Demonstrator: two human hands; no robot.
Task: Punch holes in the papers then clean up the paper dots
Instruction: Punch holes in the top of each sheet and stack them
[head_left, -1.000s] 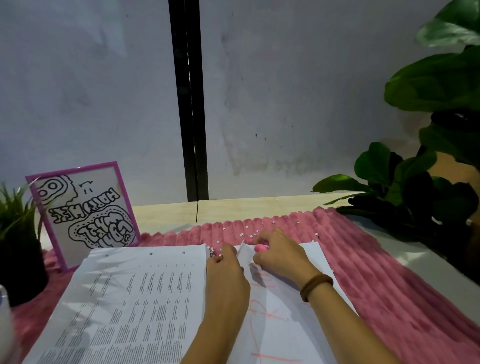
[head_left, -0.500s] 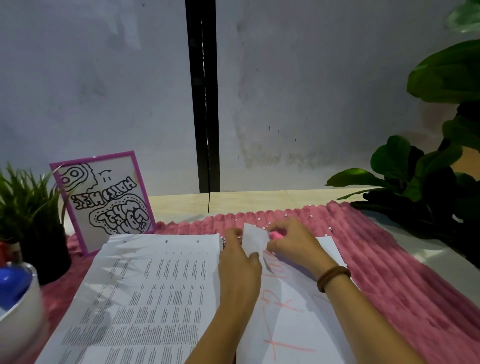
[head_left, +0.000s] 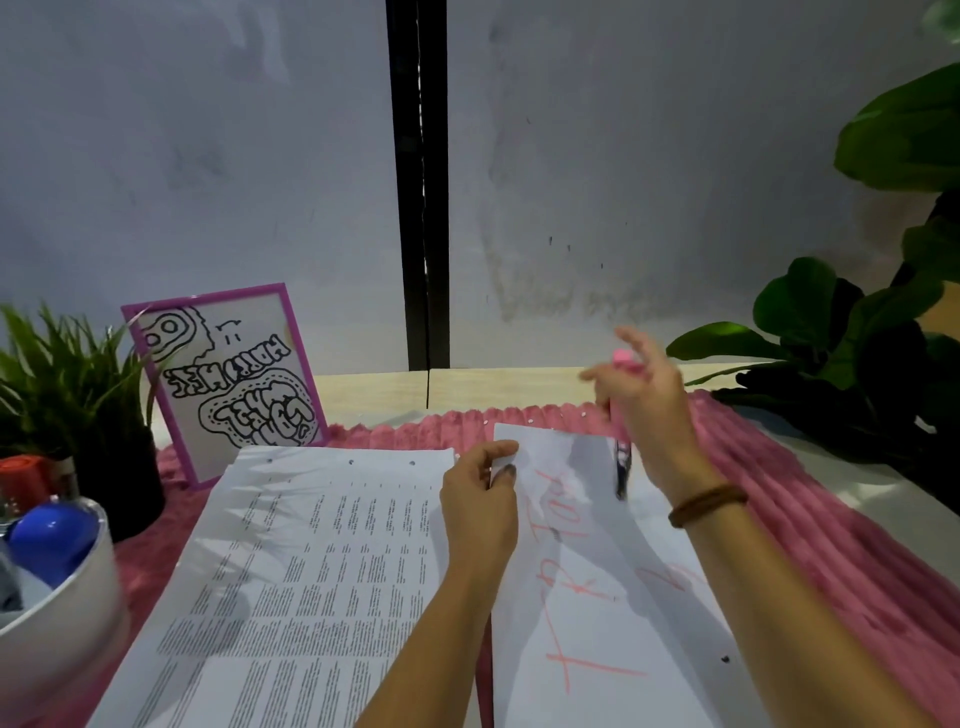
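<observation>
I saw left hand (head_left: 480, 499) pinch corner of white red-scrawled sheet (head_left: 597, 571) on pink ribbed mat (head_left: 831, 519); blurred right hand (head_left: 649, 400) apparently gripped pink hole punch (head_left: 623, 364) above. Risk: shifted sheet flicking white paper dots (head_left: 531, 419) farther.

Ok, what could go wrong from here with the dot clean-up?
The paper dots lie scattered on the ribbed pink rug; some could sink into its pile and be missed.
The left hand pinches only the handwritten sheet at its top edge, so it may buckle if used as a scoop.
The right hand holds the pink tool raised; a quick sweep might flick dots away.
</observation>
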